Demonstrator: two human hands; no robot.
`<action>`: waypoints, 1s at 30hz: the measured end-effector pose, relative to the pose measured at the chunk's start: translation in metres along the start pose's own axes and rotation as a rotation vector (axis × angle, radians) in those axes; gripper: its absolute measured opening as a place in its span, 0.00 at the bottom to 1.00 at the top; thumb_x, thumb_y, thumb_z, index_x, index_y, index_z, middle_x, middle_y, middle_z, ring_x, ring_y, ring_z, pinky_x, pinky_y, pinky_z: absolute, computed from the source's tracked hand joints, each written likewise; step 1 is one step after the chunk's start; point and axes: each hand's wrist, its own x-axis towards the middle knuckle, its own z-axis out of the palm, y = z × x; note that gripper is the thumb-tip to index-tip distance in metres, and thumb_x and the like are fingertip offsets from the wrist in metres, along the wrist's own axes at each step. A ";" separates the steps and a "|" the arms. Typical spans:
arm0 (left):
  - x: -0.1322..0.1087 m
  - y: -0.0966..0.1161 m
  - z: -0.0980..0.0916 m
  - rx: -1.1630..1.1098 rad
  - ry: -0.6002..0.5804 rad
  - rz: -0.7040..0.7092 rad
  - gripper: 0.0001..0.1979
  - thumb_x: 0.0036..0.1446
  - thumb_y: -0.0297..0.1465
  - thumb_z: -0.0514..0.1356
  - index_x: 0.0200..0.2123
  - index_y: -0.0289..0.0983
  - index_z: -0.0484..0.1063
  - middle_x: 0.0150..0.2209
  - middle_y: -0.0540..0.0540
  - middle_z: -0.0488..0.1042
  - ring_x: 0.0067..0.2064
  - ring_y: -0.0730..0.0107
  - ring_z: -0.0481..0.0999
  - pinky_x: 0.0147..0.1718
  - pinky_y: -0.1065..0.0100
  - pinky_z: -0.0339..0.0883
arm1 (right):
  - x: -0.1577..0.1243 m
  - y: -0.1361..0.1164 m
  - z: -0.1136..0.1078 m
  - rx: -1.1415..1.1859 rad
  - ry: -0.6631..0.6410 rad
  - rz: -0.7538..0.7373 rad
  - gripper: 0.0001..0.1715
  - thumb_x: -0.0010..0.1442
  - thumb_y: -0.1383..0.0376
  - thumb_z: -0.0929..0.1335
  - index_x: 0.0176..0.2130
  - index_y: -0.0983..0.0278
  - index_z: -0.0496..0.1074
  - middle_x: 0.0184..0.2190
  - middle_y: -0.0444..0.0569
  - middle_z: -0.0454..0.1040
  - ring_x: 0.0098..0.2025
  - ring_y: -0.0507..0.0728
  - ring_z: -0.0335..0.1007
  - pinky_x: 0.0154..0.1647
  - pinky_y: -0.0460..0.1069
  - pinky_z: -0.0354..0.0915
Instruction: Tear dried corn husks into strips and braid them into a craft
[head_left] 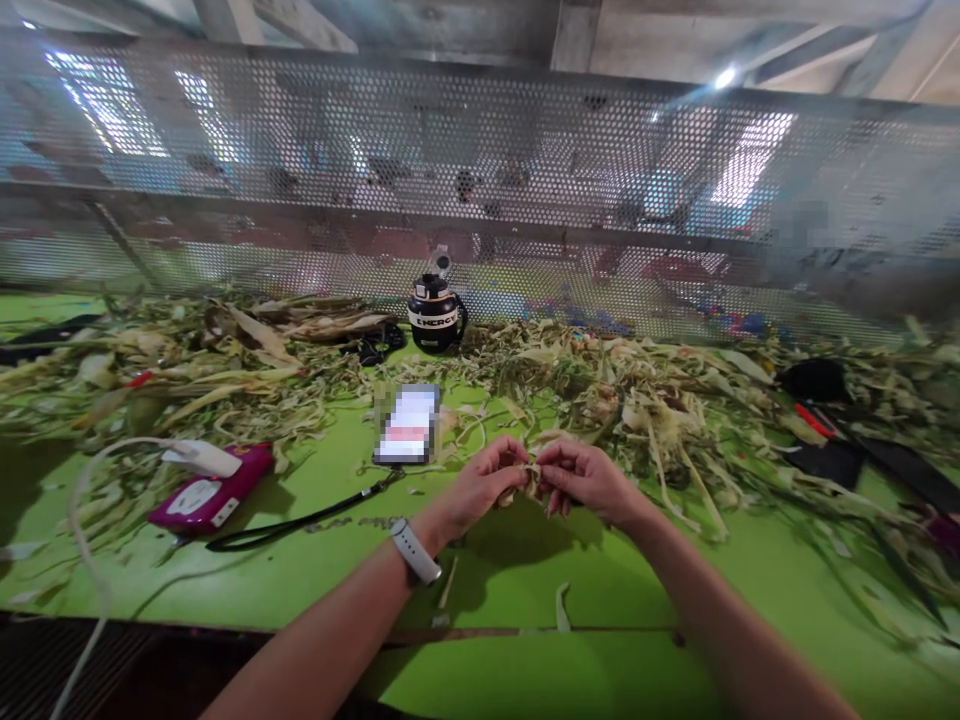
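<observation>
The left hand (pixel 486 487) and right hand (pixel 592 480) pinch a leafy scrap (pixel 534 480) between fingers (pixel 562 479); a bottle (pixel 433 322) reads "ENERGY".

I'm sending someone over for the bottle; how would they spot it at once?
Find the tall perforated panel along the back of the green table. Just in front of it, beyond the phone, stands a squat black bottle. Unlike the leafy scraps nearby, it has a white lettered band and a raised lid.

Pale yellow-green plant scrap (pixel 533 479), lime-green table (pixel 322 580), black-and-white bottle (pixel 433 334)
</observation>
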 end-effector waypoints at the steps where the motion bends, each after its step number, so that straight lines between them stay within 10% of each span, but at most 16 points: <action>1: 0.000 -0.001 -0.001 -0.004 -0.006 -0.002 0.10 0.50 0.33 0.58 0.34 0.38 0.61 0.24 0.56 0.61 0.22 0.82 0.57 0.21 0.76 0.49 | 0.000 0.001 -0.001 -0.005 -0.016 -0.001 0.20 0.50 0.52 0.72 0.34 0.64 0.67 0.23 0.42 0.73 0.18 0.51 0.72 0.16 0.44 0.63; 13: -0.004 0.004 0.001 0.012 -0.084 0.027 0.17 0.52 0.36 0.61 0.43 0.37 0.62 0.26 0.54 0.61 0.26 0.79 0.60 0.24 0.74 0.55 | 0.001 0.000 0.001 -0.111 0.171 -0.070 0.17 0.52 0.54 0.70 0.31 0.64 0.66 0.18 0.38 0.66 0.16 0.46 0.57 0.15 0.42 0.53; 30: -0.006 0.005 -0.001 -0.003 -0.111 0.049 0.18 0.51 0.40 0.63 0.38 0.38 0.59 0.29 0.54 0.61 0.27 0.80 0.59 0.24 0.76 0.53 | -0.006 -0.009 -0.002 -0.061 -0.078 0.005 0.15 0.54 0.55 0.69 0.32 0.64 0.67 0.22 0.43 0.72 0.22 0.50 0.67 0.21 0.44 0.58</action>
